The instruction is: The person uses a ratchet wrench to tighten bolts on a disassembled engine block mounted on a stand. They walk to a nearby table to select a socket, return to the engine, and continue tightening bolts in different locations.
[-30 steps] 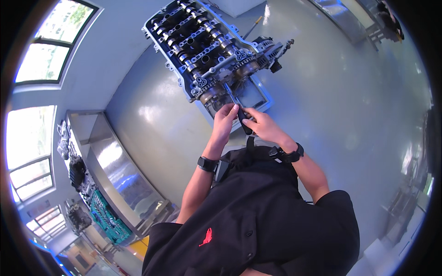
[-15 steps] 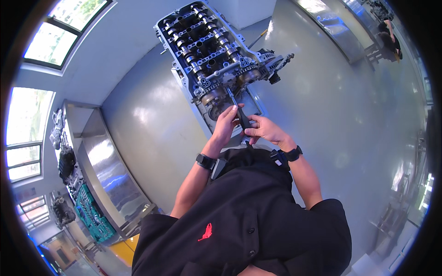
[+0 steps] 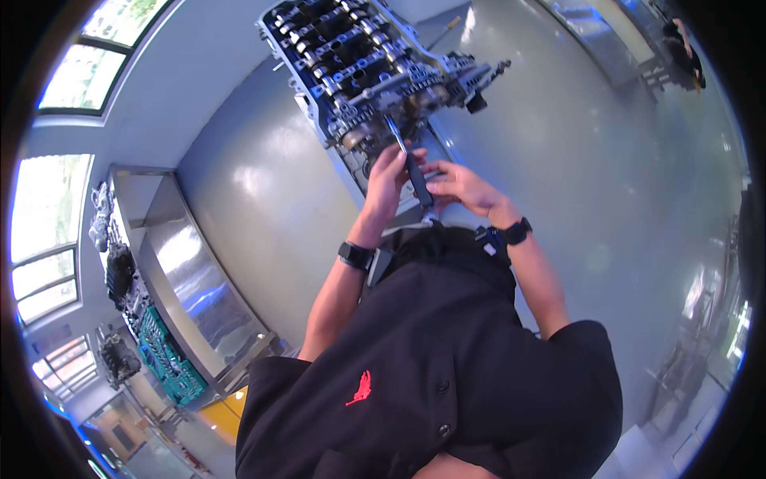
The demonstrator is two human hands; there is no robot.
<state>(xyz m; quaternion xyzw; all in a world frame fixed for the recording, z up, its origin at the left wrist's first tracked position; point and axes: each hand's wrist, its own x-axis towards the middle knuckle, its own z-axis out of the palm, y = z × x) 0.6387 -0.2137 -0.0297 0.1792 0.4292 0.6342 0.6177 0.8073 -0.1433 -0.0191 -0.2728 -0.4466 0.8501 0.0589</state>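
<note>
In front of me stands an engine cylinder head (image 3: 343,60) with its camshafts bare and timing chain parts at its near end. A tool with a black handle (image 3: 418,179) and a bright metal shaft (image 3: 395,132) slants up to that end; where its tip meets the engine is too blurred to tell. My left hand (image 3: 384,188) is closed on the tool, near where handle and shaft meet. Beside the handle's lower part is my right hand (image 3: 467,190), its fingers apart and the fingertips close to the handle; whether they touch it I cannot make out.
Left, a metal-sided bench (image 3: 187,263) bears engine parts and a green tool tray (image 3: 167,355). A long bar (image 3: 443,36) sticks out behind the engine. Another person (image 3: 682,54) is far off at the upper right, near metal benches (image 3: 594,36).
The engine and both hands sit higher in the picture. My right hand's fingers have loosened from the tool's handle and spread, while my left hand keeps its hold.
</note>
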